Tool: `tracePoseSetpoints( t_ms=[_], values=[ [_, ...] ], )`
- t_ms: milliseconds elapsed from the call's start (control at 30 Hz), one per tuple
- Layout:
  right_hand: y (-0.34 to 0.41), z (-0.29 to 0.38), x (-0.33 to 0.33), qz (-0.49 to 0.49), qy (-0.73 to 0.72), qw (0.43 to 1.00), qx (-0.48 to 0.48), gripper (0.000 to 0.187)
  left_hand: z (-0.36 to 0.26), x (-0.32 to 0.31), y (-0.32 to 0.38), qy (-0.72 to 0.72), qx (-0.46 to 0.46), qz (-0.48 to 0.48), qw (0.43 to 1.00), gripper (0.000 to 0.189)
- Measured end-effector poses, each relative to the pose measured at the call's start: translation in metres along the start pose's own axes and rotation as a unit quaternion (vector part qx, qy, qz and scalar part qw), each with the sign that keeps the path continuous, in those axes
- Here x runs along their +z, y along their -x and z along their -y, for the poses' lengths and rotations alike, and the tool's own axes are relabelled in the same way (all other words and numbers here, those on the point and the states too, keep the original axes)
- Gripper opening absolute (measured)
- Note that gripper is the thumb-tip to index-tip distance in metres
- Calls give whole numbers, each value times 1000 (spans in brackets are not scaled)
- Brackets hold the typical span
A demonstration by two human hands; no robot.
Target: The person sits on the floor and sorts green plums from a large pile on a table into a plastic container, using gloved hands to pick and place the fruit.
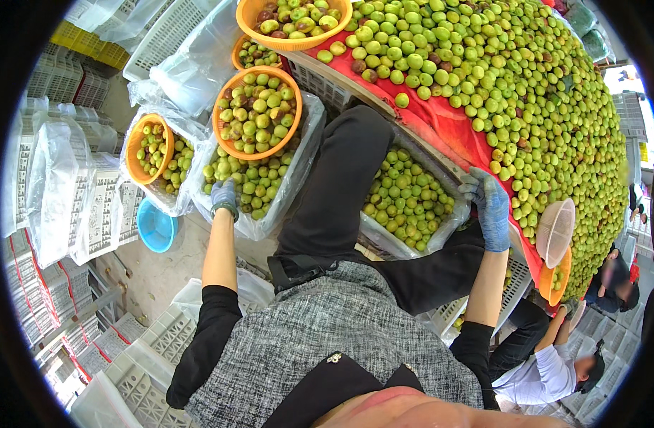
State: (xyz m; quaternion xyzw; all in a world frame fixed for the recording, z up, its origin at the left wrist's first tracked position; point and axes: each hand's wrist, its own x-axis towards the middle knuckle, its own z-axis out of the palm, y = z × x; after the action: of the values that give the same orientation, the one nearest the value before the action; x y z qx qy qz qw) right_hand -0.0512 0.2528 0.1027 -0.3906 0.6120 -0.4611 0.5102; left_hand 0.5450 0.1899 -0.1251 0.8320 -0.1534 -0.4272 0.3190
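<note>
My left hand (223,195), in a blue-grey glove, rests against the green-brown jujubes (260,187) in a plastic-lined crate at my left. Its fingertips are partly hidden, so whether it grips a fruit is unclear. On that crate's fruit sits an orange basket (258,115) filled with green and brown-blotched jujubes. My right hand (487,206), gloved in blue, has bent fingers at the wooden table edge (428,142), close to the corner of a lined crate of green jujubes (409,200) between my legs. No fruit shows in it. A large heap of jujubes (551,112) covers the table.
Red cloth (450,109) lies under the heap. More orange baskets (149,148) stand at left and top, with a blue basin (157,224) on the floor. Stacked crates (65,182) line the left side. A seated person (540,369) works at lower right near a pink sieve (555,232).
</note>
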Motion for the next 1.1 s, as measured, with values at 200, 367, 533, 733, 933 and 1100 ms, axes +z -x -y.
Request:
tracePoseSetpoints(
  t_ms=[200,367,533,733,933,1100],
  values=[
    [9,-17,-7,-20,11,999,27,61,-17,-17,29,-136,132,-48,981,52],
    [5,-31,-3,-31,-8,998,46,61,-106,4,49,241,123,362,892,52],
    [0,-40,4,-4,-11,998,56,67,-166,54,69,343,86,510,784,70],
    [-1,-41,1,-11,-11,997,72,68,-218,83,87,293,190,514,784,40],
    [-12,-36,14,-21,-11,995,96,54,-323,167,39,-52,653,54,754,42],
    [-4,-47,-3,-26,-13,997,76,47,-342,197,26,-133,650,42,747,42]
  ],
)
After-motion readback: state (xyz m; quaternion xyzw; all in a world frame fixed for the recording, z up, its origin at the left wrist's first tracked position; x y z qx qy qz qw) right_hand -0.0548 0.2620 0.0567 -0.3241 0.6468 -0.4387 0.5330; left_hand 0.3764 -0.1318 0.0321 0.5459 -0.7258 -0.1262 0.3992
